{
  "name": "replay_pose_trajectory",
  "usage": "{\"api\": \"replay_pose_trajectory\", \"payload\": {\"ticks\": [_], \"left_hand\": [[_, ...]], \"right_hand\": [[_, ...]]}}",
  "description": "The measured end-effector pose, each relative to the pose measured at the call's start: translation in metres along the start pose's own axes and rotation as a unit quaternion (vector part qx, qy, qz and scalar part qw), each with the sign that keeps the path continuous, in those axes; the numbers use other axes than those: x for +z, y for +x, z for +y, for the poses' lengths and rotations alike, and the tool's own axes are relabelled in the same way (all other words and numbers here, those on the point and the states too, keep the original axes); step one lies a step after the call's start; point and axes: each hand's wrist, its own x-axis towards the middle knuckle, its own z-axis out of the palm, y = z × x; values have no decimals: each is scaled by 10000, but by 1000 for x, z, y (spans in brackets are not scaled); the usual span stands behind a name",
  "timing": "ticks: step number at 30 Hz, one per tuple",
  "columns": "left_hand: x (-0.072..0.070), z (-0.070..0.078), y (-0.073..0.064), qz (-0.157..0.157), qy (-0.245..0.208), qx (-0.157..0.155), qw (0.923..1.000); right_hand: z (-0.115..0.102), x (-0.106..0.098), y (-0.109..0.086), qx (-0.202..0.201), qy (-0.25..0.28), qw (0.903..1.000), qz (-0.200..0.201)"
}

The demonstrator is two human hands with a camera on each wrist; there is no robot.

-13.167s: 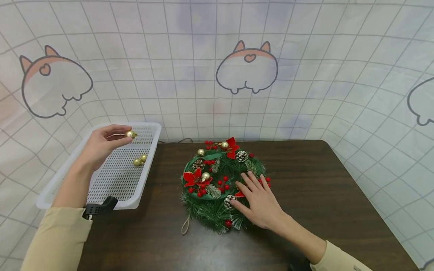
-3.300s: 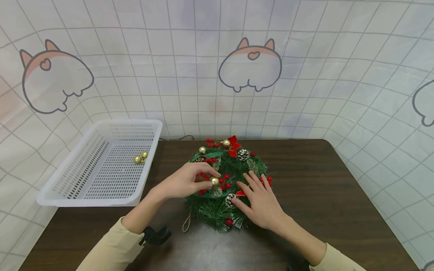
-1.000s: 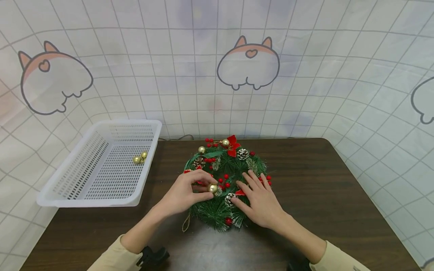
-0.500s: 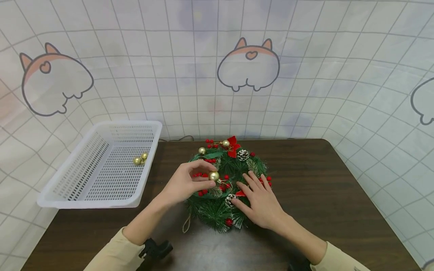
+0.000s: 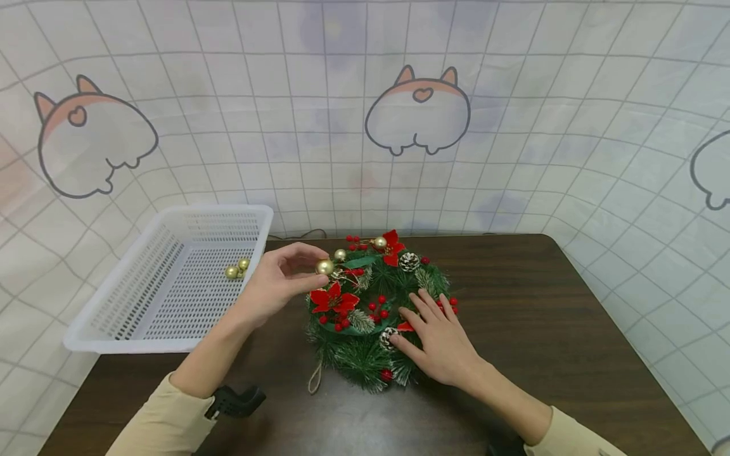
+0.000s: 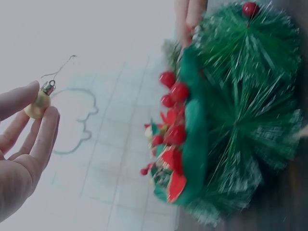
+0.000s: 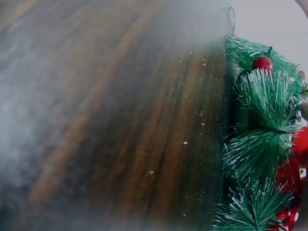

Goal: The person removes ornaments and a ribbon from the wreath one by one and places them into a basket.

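Note:
In the head view my left hand (image 5: 279, 278) pinches a gold bauble (image 5: 324, 267) between thumb and fingers, at the back left of a green Christmas wreath (image 5: 365, 367). The left wrist view shows the bauble (image 6: 38, 105) with a silvery cap and a thin twisted wire standing out from it. My right hand (image 5: 441, 342) rests on the wreath's right side, fingers spread, thumb by a frosted pine cone (image 5: 389, 337). Red poinsettias (image 5: 333, 299), red berries (image 5: 381, 310) and two other gold baubles (image 5: 340, 255) decorate the wreath. The right wrist view shows mostly tabletop and frosted needles (image 7: 262, 139).
A white perforated basket (image 5: 122, 345) stands on the left of the dark wooden table (image 5: 530, 285), with a few gold baubles (image 5: 231, 272) in it. A twine loop (image 5: 314, 380) sticks out at the wreath's front. A patterned cloth backdrop (image 5: 319, 126) hangs behind.
My left hand has lifted the bauble off the wreath's front left and carried it left and back, uncovering the front poinsettia. The right hand has stayed in place.

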Motion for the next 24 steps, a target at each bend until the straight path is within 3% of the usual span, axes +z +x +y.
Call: {"api": "replay_pose_trajectory", "payload": {"ticks": [10, 17, 24], "left_hand": [[-44, 9, -2, 622, 373, -71, 9973], [-71, 25, 0, 875, 151, 388, 9953], [-94, 31, 3, 1015, 23, 467, 9937]], "right_hand": [[-3, -1, 1, 89, -16, 9999, -79], [-3, 0, 1, 64, -102, 9999, -7], [-4, -1, 1, 84, -129, 9999, -58]]}}
